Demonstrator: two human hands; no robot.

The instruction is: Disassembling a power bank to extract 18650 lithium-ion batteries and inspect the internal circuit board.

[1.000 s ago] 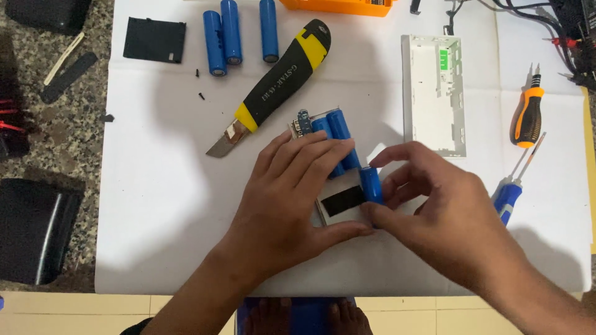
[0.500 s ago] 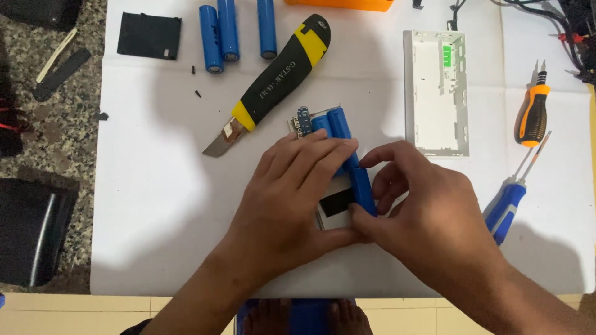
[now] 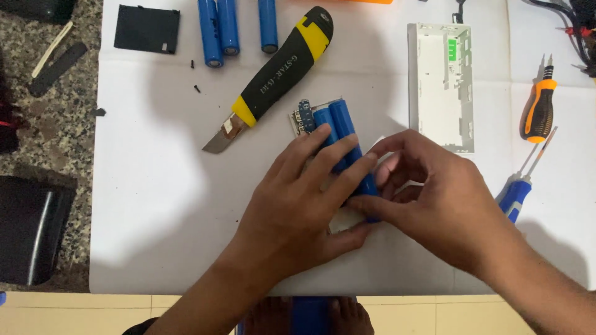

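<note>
A pack of blue cylindrical cells (image 3: pixel 338 127) with a small circuit board (image 3: pixel 303 118) at its far end lies on the white sheet (image 3: pixel 155 205). My left hand (image 3: pixel 298 198) lies flat over the pack, fingers spread across the cells and thumb under a pale label. My right hand (image 3: pixel 444 201) pinches the near right end of the outer blue cell with thumb and fingers. Much of the pack is hidden under both hands.
A black-and-yellow utility knife (image 3: pixel 276 77), blade out, lies just left of the pack. Three loose blue cells (image 3: pixel 226 28) and a black square cover (image 3: pixel 147 28) sit at the top. A white plastic case (image 3: pixel 442 84) and two screwdrivers (image 3: pixel 539 108) lie right.
The view shifted slightly. My right hand slid from the pack's right side down to its near end and now pinches the outer cell. My left hand stays pressed on the pack.
</note>
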